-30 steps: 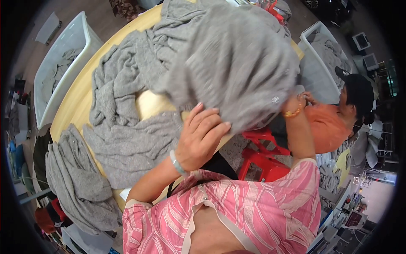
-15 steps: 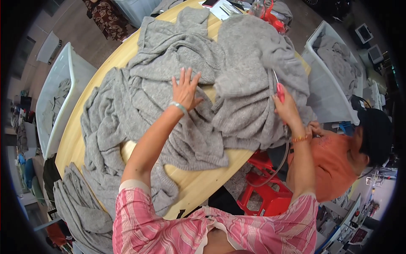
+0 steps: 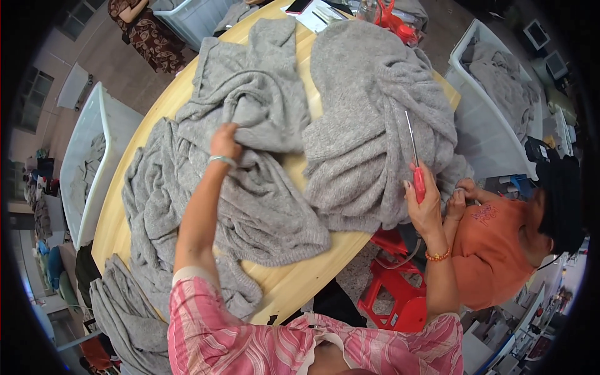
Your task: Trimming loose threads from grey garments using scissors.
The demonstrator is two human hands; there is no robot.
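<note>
Grey knitted garments lie in soft heaps across a pale wooden table. My left hand is closed on a fold of grey knitted garment left of the middle. Over the right-hand heap of grey knitwear, my right hand grips a red-handled tool with a long thin metal shaft. That shaft points away from me across the cloth; whether its tip touches the cloth, I cannot tell.
A person in an orange shirt sits at the right, hands by the cloth's edge. Red plastic stools stand below. White bins with grey cloth flank the table. A phone and papers lie at the far edge.
My left hand was spread flat on the cloth; it has moved left and closed on a fold, drawing the left heap away from the right one. My right hand has lowered slightly, tool still held.
</note>
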